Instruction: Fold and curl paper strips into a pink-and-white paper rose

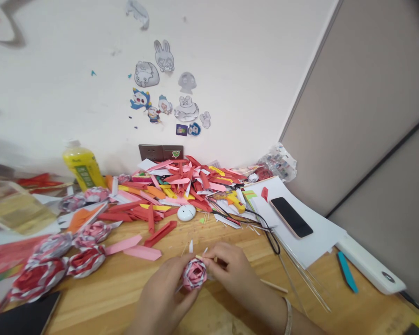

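Note:
A pink and white folded paper rose (pixel 194 273) is held over the wooden table, near its front. My left hand (pixel 167 291) wraps round its left side, thumb below and fingers above. My right hand (pixel 230 267) is closed in a pinch at the rose's upper right edge, on a small pale strip there. White paper tips stick out round the rose. Just beyond my hands lie two pink paper strips (pixel 142 252) and a red folded strip (pixel 160 233).
Several paper roses (pixel 38 279) lie at the left, near a yellow bottle (pixel 84 167). A heap of paper strips (pixel 185 181) lines the wall, with a yellow glue gun (pixel 235 201) beside it. At right are a phone (pixel 291 217), thin sticks (pixel 305 279) and a blue cutter (pixel 347 272).

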Demonstrator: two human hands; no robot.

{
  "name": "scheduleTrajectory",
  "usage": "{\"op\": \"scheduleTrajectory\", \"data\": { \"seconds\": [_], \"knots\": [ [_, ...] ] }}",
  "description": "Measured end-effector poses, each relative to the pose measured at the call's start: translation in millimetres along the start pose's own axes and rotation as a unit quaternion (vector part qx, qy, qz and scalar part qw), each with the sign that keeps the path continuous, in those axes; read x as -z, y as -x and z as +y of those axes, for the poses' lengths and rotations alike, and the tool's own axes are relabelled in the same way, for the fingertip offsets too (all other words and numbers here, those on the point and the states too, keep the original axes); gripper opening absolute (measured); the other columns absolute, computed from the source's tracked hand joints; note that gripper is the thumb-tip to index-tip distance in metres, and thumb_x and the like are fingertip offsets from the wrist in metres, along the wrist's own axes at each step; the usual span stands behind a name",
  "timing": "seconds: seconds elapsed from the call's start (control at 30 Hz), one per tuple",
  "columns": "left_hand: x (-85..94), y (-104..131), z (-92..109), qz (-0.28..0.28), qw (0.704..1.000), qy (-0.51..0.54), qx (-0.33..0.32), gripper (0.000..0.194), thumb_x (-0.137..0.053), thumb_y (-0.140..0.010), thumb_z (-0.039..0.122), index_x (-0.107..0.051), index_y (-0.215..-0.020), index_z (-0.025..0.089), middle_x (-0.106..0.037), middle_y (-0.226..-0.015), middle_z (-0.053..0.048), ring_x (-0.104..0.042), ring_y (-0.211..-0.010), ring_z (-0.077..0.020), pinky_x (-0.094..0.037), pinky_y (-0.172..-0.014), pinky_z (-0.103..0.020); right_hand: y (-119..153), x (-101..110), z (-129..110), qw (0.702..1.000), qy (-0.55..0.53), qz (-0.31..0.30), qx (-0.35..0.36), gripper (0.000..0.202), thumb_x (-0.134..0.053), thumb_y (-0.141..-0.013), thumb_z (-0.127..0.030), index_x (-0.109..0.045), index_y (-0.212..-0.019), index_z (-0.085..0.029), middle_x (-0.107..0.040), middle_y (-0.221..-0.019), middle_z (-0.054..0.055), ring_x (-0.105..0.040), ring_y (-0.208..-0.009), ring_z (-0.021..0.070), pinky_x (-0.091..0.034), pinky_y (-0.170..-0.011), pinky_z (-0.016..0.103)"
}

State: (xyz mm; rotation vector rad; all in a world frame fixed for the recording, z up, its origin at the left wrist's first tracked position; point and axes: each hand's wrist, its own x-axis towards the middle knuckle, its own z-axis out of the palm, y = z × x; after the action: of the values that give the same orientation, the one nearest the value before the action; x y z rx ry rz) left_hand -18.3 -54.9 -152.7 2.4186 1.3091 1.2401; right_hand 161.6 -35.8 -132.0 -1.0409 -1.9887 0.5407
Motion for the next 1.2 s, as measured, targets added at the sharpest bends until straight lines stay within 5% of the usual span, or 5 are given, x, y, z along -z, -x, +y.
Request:
{"op": "scheduleTrajectory", "data": {
  "seconds": [0.43,0.8,1.2],
  "knots": [
    [0.6,-1,1,0.014,1.000,-0.006,-0.023,0.032,-0.063,-0.076,0.024,-0.055,-0.107,0.025,-0.073,-0.090,-0.002,-0.071,-0.077,-0.0181,-0.057,-0.066,-0.023,-1,7,-9,0.999,-0.033,-0.013,-0.028,0.012,-0.061,-0.083,-0.019,-0.067,-0.073,-0.017,-0.059,-0.066,-0.001,-0.052,-0.060,0.0111,-0.037,-0.056,0.021],
    [0.1,-1,0,0.005,0.999,-0.026,-0.038,0.031,-0.059,-0.079,0.025,-0.051,-0.109,0.024,-0.072,-0.091,-0.003,-0.070,-0.079,-0.0179,-0.057,-0.067,-0.025,3,2,-1,0.997,0.056,0.010,0.059,0.033,-0.044,-0.097,-0.035,-0.067,-0.082,-0.016,-0.062,-0.068,0.003,-0.056,-0.061,0.0137,-0.038,-0.056,0.024],
    [2.7,-3,1,0.012,0.997,-0.052,-0.051,0.027,-0.055,-0.082,0.028,-0.051,-0.108,0.024,-0.073,-0.088,-0.003,-0.071,-0.076,-0.0179,-0.058,-0.064,-0.025,9,-3,1,0.986,0.136,0.022,0.089,0.035,-0.035,-0.099,-0.033,-0.061,-0.081,-0.019,-0.062,-0.069,0.003,-0.056,-0.062,0.0147,-0.037,-0.057,0.025]
  ]
}}
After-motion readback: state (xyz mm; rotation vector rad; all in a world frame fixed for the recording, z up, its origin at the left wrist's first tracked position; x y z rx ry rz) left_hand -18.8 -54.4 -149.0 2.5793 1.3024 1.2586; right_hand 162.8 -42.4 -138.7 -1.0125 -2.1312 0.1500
